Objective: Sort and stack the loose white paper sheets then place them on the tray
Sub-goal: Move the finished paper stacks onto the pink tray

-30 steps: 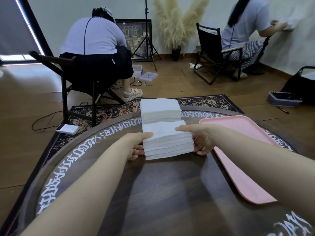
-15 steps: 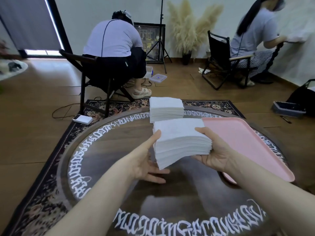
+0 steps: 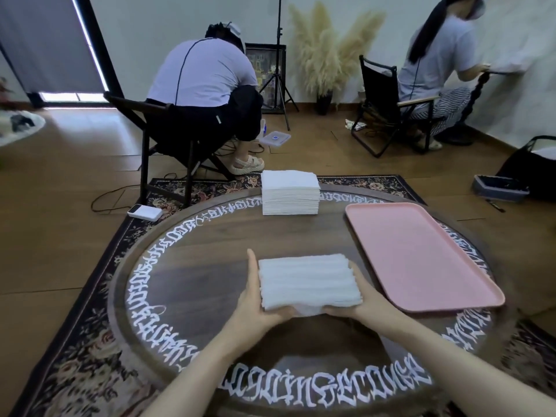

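Nearest the camera, over the near half of the round table [image 3: 192,275], both hands carry one thick stack of white paper sheets [image 3: 307,281]. The left hand [image 3: 255,299] grips the stack's left side, thumb up along the edge and the other fingers hidden beneath. The right hand [image 3: 358,299] grips the right side, its fingers likewise curled under. The stack looks tipped, its edges turned up toward the camera, and those edges are fanned and ragged; one sheet's corner pokes out underneath, between the hands. Whether the stack touches the table I cannot tell.

The step in hand appears to be squaring this stack. To do it well, stand the sheets on one edge, loosen the grip so they can slide, tap them on the table, then turn and tap the adjacent edge. Squeezing hard would lock in the misalignment, and the loose bottom sheet should be tucked in first.

Just right of the hands lies the pink tray [image 3: 421,254], with nothing on it, so the transfer is a short move sideways, best with fingers under the stack.

Farther off, at the table's far edge, a second, neater stack [image 3: 290,192] waits.
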